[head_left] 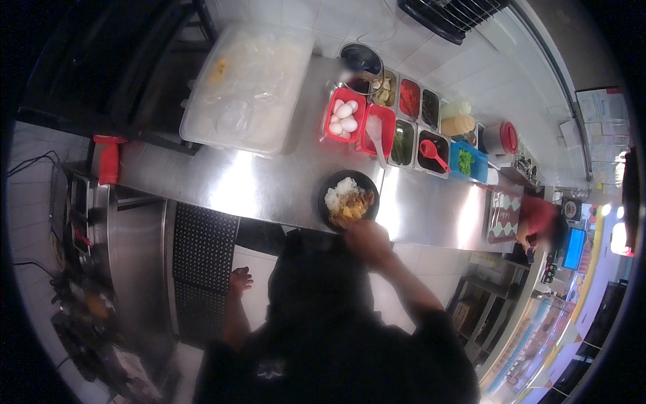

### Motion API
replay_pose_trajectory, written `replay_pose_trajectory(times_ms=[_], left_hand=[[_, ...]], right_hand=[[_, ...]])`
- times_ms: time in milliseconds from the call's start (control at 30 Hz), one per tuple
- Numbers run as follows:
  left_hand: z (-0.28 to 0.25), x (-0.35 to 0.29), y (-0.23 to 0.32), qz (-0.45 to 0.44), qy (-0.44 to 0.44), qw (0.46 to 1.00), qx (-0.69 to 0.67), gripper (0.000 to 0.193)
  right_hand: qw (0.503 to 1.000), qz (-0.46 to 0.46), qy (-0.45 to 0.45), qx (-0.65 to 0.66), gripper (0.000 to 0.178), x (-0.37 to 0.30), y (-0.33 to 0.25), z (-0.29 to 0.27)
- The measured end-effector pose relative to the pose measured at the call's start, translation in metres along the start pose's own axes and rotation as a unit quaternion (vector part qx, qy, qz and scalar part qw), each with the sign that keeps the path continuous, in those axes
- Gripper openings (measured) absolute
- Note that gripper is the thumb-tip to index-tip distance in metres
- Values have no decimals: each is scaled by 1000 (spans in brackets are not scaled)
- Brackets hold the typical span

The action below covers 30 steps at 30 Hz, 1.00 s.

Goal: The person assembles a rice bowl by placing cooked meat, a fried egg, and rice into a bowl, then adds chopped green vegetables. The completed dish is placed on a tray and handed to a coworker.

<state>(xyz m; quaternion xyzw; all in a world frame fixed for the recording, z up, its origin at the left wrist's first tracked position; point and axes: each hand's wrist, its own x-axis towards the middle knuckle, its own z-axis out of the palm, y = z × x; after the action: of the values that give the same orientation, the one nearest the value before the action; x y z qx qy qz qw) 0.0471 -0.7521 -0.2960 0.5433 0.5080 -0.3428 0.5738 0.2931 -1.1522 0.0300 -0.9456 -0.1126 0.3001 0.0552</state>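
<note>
- Left hand [240, 279]: low, near side of the counter [282, 195], off to the left. Fingers loosely spread, nothing visible in it. Better used steadying the bowl's left rim; a light bowl could skid under one-sided pushes.
- Clear bin [252, 138]: far left, well apart from the bowl. Not in the way.
- Eggs [344, 121]: red tub beyond the bowl. Don't shove the bowl that way.
- Bowl [322, 205]: black, near edge of the counter, mid-scene. Slide it farther in; a bump here could tip it off.
- Rice [342, 188]: left/far part of the bowl. Leave it loose, don't press.
- Topping [358, 204]: yellow-brown, right/near part. Looks like it's being arranged; small moves, off the rim.
- Right hand [367, 239]: at the near rim, fingers over the topping. Can't tell if it's gripping anything.
- Ladle [375, 135]: handle points at the bowl; mind the snag.
- Greens [465, 161]: blue tub, farther right, reachable.
</note>
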Motion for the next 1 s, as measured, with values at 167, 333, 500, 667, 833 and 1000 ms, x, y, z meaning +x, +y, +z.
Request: replay_pose_trajectory(times_ms=[167,333,500,667,833,1000], left_hand=[[5,2,-1,7,20,1000,17,36],[3,17,2,43,1,999,11,30],[8,20,15,26,8,1000,13,34],[-25,56,-14,-49,-136,984,-107,40],[-23,53,-32,-22,-101,990,-93,40],[1,15,-21,4,-1,1000,-29,39]], right_hand=[[999,-42,28,-5,45,-4,5,0],[997,-68,46,-4,42,-5,10,1],[996,-71,35,-37,24,-5,7,-5],[993,-81,-5,-81,13,4,-1,-9],[996,-57,-11,-66,14,5,-5,-10],[998,-18,-38,-50,16,-11,7,-8]])
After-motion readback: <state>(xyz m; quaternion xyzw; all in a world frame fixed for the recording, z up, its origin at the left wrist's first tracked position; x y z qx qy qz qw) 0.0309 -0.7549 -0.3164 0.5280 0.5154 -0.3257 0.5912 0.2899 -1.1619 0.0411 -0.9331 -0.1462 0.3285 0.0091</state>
